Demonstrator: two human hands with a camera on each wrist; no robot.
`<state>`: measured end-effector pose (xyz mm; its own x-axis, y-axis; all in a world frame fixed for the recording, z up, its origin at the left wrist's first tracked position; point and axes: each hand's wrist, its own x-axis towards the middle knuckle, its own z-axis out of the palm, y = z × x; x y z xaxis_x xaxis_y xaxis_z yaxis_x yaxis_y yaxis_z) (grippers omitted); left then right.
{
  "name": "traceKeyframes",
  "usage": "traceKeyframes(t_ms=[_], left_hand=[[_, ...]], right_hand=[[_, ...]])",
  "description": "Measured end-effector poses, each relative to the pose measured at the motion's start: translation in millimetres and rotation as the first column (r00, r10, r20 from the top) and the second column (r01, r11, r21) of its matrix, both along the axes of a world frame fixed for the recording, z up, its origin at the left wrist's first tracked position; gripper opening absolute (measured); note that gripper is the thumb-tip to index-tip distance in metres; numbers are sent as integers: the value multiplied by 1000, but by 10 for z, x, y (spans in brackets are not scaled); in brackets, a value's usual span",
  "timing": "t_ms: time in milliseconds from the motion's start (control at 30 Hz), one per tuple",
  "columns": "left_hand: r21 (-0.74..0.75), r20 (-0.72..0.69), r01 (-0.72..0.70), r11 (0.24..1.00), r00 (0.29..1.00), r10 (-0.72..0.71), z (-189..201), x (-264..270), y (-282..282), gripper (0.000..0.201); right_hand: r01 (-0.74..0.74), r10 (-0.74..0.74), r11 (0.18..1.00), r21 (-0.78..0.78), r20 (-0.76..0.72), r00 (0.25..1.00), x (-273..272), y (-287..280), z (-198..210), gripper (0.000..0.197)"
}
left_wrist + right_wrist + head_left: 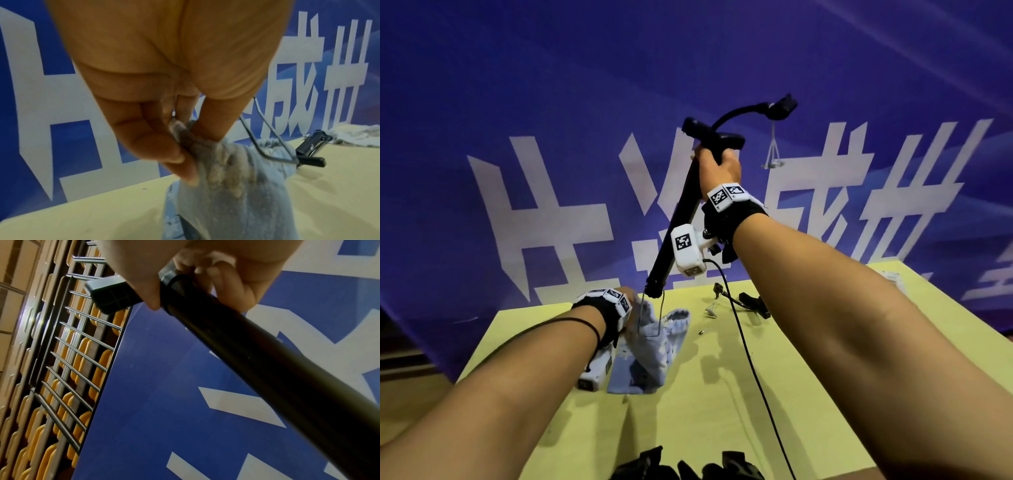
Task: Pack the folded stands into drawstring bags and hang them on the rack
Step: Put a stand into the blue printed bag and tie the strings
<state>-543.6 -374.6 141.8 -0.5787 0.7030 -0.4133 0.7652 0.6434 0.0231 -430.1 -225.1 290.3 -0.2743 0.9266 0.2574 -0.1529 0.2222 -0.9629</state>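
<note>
My right hand (717, 164) grips the top of a folded black stand (678, 222), held upright and tilted over the table; its tube (257, 353) fills the right wrist view under my right hand (205, 277). A gooseneck holder (782, 108) curves off the stand's top. The stand's wire foot (652, 315) hangs at the mouth of a pale blue drawstring bag (647, 353). My left hand (628, 301) pinches the bag's rim; the left wrist view shows my left hand (185, 142) pinching the bag's gathered cloth (236, 186) beside the wire foot (273, 146).
The yellow table (722, 411) carries another black stand (751, 303) and small loose parts (710, 310) at the back. Black fabric (688, 467) lies at the near edge. A blue banner (551, 102) stands behind the table. More pale cloth (359, 134) lies far right.
</note>
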Motion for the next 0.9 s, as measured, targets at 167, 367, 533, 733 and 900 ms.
traceKeyframes(t_ms=[167, 367, 533, 733, 900], left_hand=[[230, 237, -122, 966, 969, 66, -100, 43, 137, 15], [449, 434, -363, 816, 887, 156, -125, -64, 174, 27], [512, 514, -364, 778, 856, 62, -52, -93, 229, 52], [607, 653, -504, 614, 757, -24, 159, -97, 402, 65], [647, 713, -592, 481, 694, -105, 435, -122, 542, 68]], right_hand=[[7, -7, 1000, -27, 9, 1000, 12, 51, -119, 11], [14, -15, 996, -86, -20, 1000, 22, 91, -107, 14], [-8, 8, 996, -86, 0, 1000, -35, 64, -154, 14], [-21, 26, 998, -58, 81, 996, -92, 15, -336, 12], [-94, 80, 995, 31, 300, 951, -227, -150, -669, 27]])
